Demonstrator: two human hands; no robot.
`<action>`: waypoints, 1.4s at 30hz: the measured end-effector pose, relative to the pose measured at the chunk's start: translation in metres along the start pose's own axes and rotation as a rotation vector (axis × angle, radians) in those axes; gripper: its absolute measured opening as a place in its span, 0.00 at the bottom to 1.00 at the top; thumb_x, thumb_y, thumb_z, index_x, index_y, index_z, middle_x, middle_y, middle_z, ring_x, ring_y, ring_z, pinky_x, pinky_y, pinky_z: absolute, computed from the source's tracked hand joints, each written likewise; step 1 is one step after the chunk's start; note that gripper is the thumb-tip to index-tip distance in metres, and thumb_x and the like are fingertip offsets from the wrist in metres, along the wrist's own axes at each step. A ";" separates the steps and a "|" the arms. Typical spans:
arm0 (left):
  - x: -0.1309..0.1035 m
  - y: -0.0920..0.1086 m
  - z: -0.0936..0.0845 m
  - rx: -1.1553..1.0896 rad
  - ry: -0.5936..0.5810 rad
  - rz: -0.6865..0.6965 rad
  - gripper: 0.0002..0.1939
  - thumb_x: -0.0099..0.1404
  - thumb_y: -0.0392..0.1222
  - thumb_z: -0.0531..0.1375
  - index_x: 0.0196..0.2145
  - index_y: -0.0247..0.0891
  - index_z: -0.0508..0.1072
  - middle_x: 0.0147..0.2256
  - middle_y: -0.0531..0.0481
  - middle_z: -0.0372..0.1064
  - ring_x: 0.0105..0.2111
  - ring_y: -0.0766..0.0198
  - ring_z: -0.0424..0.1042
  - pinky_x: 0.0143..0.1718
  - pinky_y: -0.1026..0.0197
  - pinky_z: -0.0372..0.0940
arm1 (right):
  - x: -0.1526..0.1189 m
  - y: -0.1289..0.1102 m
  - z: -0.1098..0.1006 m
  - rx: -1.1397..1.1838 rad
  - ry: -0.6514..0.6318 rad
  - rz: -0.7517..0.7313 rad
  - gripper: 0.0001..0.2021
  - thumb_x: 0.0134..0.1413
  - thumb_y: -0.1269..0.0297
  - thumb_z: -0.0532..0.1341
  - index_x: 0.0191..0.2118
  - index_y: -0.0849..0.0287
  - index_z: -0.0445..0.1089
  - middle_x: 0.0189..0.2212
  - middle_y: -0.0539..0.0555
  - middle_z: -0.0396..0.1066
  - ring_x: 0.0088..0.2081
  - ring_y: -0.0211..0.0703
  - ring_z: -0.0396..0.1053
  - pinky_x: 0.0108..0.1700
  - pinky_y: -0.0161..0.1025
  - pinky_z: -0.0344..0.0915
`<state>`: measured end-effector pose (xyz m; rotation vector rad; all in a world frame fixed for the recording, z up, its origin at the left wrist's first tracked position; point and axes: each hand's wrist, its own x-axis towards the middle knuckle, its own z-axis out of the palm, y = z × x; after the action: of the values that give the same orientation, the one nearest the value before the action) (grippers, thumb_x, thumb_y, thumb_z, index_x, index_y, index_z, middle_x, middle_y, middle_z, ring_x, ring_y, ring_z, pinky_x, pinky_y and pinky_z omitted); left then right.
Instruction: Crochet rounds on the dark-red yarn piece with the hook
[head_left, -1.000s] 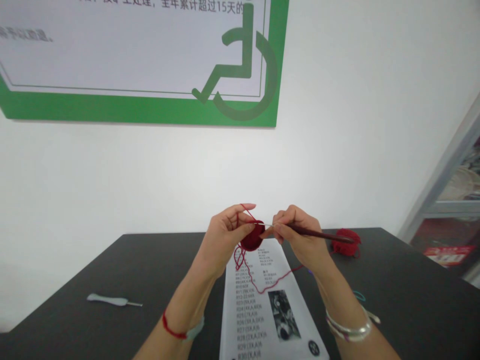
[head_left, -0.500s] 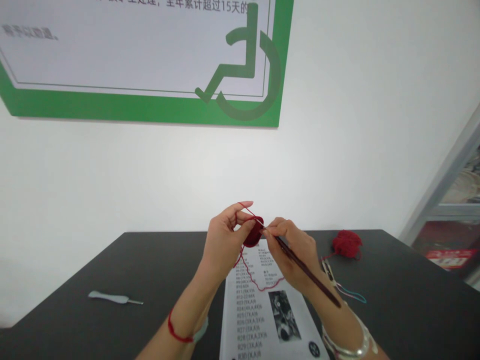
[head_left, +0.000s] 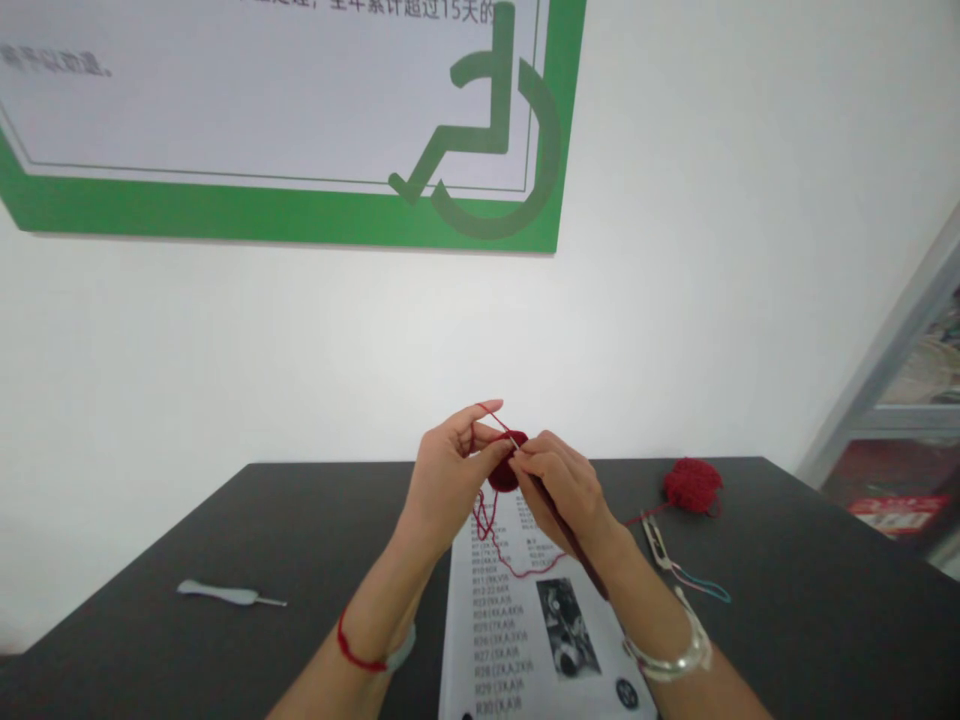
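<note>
Above the far part of the table, my left hand (head_left: 455,465) pinches a small dark red crochet piece (head_left: 504,476) between thumb and fingers. Red yarn (head_left: 491,411) runs over its raised index finger. My right hand (head_left: 564,480) is closed round a crochet hook (head_left: 564,527) with a dark brown handle, held like a pen. The hook's metal tip meets the top edge of the piece, close to my left thumb. Loose yarn hangs below and trails across the printed sheet (head_left: 495,620). Whether the tip is inside a stitch is too small to tell.
A ball of red yarn (head_left: 693,486) lies at the table's back right. Nearer stands a small metal tool (head_left: 655,543) with a blue and pink cord. Another hook with a pale grey handle (head_left: 221,593) lies at the left. The dark table (head_left: 322,530) meets a white wall.
My right hand has moved left, closer to my left hand, and the hook's handle has swung to a steeper angle. My left hand stays almost in place with the crochet piece.
</note>
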<state>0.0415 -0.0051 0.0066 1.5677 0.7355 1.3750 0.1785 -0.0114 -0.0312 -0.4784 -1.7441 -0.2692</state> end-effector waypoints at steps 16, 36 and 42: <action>0.005 -0.003 -0.003 -0.237 -0.070 -0.128 0.23 0.53 0.34 0.66 0.48 0.33 0.73 0.24 0.56 0.70 0.24 0.70 0.67 0.29 0.65 0.61 | -0.004 0.003 0.003 0.056 0.071 0.166 0.07 0.59 0.75 0.56 0.33 0.54 0.62 0.26 0.48 0.65 0.26 0.37 0.62 0.26 0.35 0.61; 0.002 0.004 -0.011 -0.027 -0.072 0.108 0.33 0.58 0.32 0.61 0.61 0.33 0.60 0.27 0.55 0.68 0.27 0.69 0.66 0.31 0.65 0.63 | 0.001 -0.009 -0.010 0.360 0.060 0.539 0.05 0.59 0.68 0.58 0.31 0.55 0.63 0.25 0.47 0.68 0.27 0.37 0.70 0.29 0.36 0.66; 0.001 0.003 -0.012 0.244 -0.033 0.216 0.29 0.60 0.31 0.57 0.59 0.39 0.64 0.29 0.54 0.67 0.26 0.68 0.64 0.28 0.67 0.60 | 0.007 -0.014 -0.017 0.160 -0.075 0.371 0.06 0.59 0.71 0.56 0.31 0.56 0.63 0.25 0.48 0.66 0.26 0.36 0.66 0.27 0.34 0.62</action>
<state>0.0302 -0.0022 0.0093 1.9037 0.7530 1.4523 0.1860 -0.0296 -0.0198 -0.6881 -1.6954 0.1529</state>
